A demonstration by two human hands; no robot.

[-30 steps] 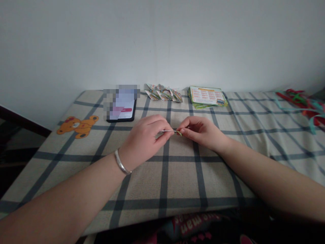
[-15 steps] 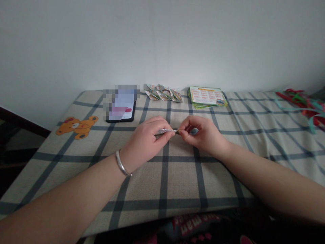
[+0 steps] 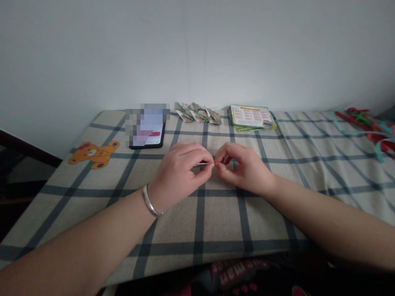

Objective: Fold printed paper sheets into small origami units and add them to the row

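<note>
My left hand [image 3: 183,170], with a silver bangle [image 3: 150,202] on the wrist, is closed in a pinch of thumb and forefinger. Between them sits a thin, pale, flat piece [image 3: 203,164], seen almost edge-on and mostly covered by the fingers; its kind does not show. My right hand [image 3: 245,168] pinches at the same spot from the other side, fingertips close to those of the left. What exactly its fingertips grip is too small to tell. Both hands are just above the middle of the checked tablecloth [image 3: 220,230].
Several small printed packets [image 3: 199,114] lie by the wall. Right of them is a stack of printed cards [image 3: 251,117]. A phone [image 3: 151,137] and an orange bear cutout [image 3: 95,154] are at the left. Red, green and teal ribbons [image 3: 370,127] lie at the far right.
Both hands have turned slightly and the left fingers are more arched. Less of the thin pale piece shows between them. Objects on the table stay in place.
</note>
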